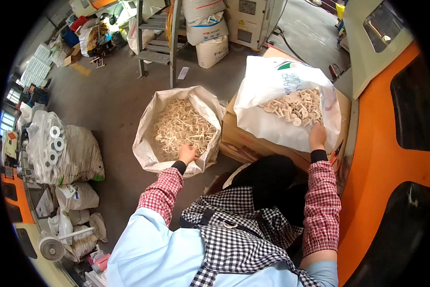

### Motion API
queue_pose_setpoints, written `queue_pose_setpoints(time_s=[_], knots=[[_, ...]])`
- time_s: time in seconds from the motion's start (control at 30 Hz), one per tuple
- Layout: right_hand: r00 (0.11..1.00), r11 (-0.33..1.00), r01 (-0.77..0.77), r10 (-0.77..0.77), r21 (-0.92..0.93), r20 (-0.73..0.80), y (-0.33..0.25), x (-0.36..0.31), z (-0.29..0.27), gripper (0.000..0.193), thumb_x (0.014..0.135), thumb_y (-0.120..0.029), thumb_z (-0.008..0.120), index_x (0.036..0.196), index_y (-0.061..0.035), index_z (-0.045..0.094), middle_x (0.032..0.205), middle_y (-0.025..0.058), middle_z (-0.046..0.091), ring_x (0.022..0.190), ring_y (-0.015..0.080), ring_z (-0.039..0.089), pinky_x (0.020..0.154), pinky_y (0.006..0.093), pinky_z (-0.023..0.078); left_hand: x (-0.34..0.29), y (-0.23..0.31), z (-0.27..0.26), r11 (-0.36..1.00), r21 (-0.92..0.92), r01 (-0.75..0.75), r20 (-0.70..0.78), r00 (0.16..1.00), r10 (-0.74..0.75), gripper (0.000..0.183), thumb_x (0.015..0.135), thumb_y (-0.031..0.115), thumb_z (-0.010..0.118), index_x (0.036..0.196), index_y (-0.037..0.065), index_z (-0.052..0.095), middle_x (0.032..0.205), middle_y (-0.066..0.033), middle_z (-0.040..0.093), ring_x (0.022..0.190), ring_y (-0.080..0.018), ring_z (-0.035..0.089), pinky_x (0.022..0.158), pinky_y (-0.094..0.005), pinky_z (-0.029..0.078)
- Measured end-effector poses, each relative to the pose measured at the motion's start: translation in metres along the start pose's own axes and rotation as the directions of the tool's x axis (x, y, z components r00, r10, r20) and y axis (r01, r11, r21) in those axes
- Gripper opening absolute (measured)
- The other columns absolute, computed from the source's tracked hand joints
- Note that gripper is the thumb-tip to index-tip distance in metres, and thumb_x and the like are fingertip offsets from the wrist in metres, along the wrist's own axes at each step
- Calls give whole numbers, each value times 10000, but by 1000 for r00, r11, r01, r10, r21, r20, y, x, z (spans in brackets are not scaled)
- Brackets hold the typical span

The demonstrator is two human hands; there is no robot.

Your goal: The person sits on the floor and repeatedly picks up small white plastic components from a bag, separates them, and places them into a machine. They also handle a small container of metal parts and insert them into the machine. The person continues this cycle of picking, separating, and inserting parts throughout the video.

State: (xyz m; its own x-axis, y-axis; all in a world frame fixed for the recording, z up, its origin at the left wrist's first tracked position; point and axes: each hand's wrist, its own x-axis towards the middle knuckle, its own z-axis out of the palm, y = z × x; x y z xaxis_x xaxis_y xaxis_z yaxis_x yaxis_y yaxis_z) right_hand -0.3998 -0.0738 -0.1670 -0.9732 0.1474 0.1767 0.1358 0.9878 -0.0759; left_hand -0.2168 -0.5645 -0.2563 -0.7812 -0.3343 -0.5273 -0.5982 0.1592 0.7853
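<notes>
My left hand [188, 154] is over the near rim of an open woven sack [145, 150], its fingers apart and nothing seen in them. Thin, curly cream plastic scraps [184, 124] fill that sack, just beyond my fingertips. My right hand [317, 137] reaches over the near edge of a white sack [282, 134], fingers closed beside the pieces; what they hold, if anything, is hidden. Inside lie many small beige plastic pieces [296, 107] with round discs and short stems. The white sack rests on a cardboard box [243, 138].
An orange and cream machine [372, 158] stands close on my right. Metal steps [157, 48] and stacked full sacks [211, 50] are ahead. On the left are a bag of white rings [52, 148], more sacks [78, 196] and a small fan [51, 246].
</notes>
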Motion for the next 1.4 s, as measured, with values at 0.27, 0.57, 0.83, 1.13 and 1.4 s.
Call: queue_pose_setpoints(time_s=[0.27,0.57,0.83,1.13,1.4], knots=[[996,999,-4,-1,-50,-86,10,18,18,216,851,-111,450,832,-21,645,824,203,646,785,363,638,653,455,511,-87,29,51,986,-42,-159,222,961,165,238,897,131,559,993,-85,590,751,-114,631,626,-157,621,547,-293,512],[988,973,106,-127,-203,-90,4,13,8,203,865,-96,455,845,-4,635,788,167,656,709,316,652,598,403,528,-139,65,57,972,-66,-227,302,923,236,217,887,145,564,950,-58,609,746,-111,646,624,-151,623,559,-293,481],[967,969,176,-203,-176,-155,28,20,32,192,815,-96,479,697,-42,620,674,169,617,651,327,628,555,436,485,-146,86,71,928,-99,-360,334,866,371,231,905,170,525,911,-41,620,698,-72,616,567,-123,551,496,-271,452],[983,958,-76,119,278,-140,-16,-14,-14,243,823,-81,503,1023,-7,620,949,225,618,989,358,557,831,438,448,-152,102,73,944,-122,-307,346,878,331,201,892,121,556,958,-59,614,732,-88,640,603,-126,606,540,-250,483],[987,991,24,-44,-128,-154,3,3,0,144,785,-87,531,859,-7,625,767,143,640,698,341,621,617,428,494,-166,123,82,941,-181,-287,423,841,338,202,910,109,528,977,-69,594,772,-91,638,631,-128,608,572,-244,493]])
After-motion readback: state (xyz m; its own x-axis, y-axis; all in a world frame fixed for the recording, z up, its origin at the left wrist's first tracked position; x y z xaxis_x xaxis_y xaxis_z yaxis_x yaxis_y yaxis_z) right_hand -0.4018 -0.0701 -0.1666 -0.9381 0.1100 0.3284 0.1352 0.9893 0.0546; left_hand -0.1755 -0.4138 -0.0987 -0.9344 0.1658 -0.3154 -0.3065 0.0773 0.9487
